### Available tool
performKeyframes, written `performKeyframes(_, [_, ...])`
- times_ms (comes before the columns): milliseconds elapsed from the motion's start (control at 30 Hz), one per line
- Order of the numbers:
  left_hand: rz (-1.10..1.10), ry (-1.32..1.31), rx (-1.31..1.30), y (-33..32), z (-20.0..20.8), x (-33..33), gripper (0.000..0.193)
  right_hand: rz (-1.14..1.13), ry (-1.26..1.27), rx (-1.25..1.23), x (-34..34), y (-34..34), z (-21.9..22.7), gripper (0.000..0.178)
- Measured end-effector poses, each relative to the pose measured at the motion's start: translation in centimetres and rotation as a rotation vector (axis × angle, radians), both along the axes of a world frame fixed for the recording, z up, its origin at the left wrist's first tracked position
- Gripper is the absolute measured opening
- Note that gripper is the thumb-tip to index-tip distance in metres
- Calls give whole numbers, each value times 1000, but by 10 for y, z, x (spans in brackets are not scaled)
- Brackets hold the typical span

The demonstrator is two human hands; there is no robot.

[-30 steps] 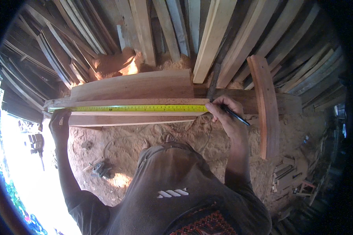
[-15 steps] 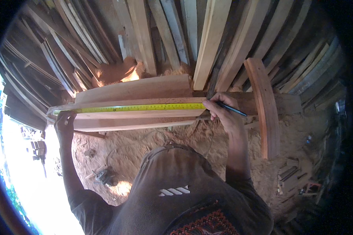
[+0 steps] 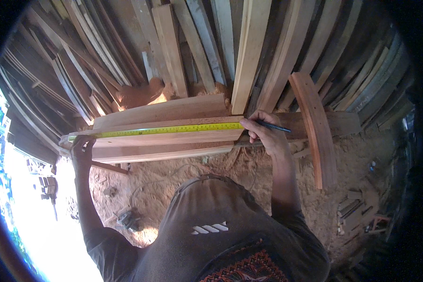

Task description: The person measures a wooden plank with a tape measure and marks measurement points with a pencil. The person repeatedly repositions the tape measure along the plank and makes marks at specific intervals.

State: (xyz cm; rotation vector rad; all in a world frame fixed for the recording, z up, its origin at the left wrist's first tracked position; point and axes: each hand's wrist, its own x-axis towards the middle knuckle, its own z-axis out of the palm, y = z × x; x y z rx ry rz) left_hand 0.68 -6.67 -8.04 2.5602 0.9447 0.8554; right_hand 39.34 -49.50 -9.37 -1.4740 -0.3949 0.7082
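Yellow tape measure (image 3: 171, 129) lies along a wooden plank (image 3: 164, 137), left hand (image 3: 82, 149) gripping its end, right hand (image 3: 265, 134) pinching a pen (image 3: 273, 126).

Tape measure (image 3: 171, 129) markings too small; pen (image 3: 272, 126) tip hidden.

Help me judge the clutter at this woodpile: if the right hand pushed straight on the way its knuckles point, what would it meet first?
The right hand points up-left, at the right end of the yellow tape measure lying along the plank. It would probably meet those first; depth is unclear.
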Motion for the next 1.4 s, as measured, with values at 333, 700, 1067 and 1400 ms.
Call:
performKeyframes(333, [-26, -29, 41, 7, -5, -1, 12, -13, 18, -29, -1, 2, 4, 24])
performKeyframes(700, [4, -18, 18, 8, -6, -4, 11, 21, 2, 10, 1, 2, 5, 21])
performKeyframes(1067, [-34, -28, 85, 8, -8, -5, 15, 22, 2, -5, 1, 2, 6, 21])
performKeyframes(1400, [-5, -32, 73, 6, -8, -4, 16, 6, 9, 1, 2, 2, 2, 27])
